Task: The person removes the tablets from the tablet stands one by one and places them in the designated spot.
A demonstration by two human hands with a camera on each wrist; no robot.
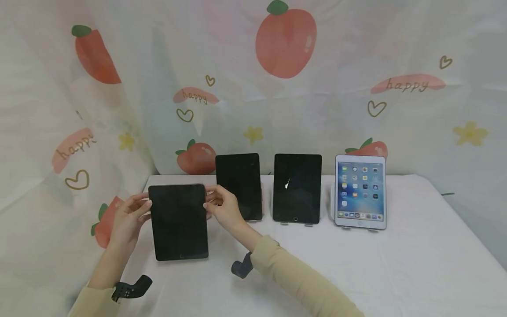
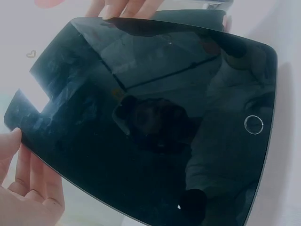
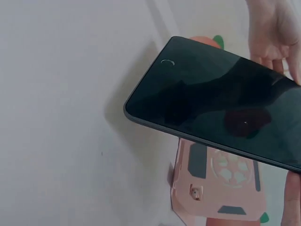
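A black tablet (image 1: 179, 222) with a dark, reflective screen is held upright off the table at the left, its round home button at the bottom. My left hand (image 1: 128, 218) grips its left edge near the upper corner, thumb in front and fingers behind. On the opposite edge, the right hand (image 1: 225, 209) pinches it near the upper right corner. In the left wrist view, the left hand (image 2: 33, 188) shows its thumb at the tablet's rim. The right wrist view catches only part of the right hand (image 3: 291, 202) below the tablet (image 3: 211, 94).
Behind the right hand stands a second black tablet (image 1: 239, 185), partly covered. Further right are another black tablet (image 1: 297, 189) and a white tablet (image 1: 360, 189) with a lit home screen, both on stands. A pink stand (image 3: 221, 183) shows beneath the held tablet. White cloth (image 1: 396, 273) covers the table.
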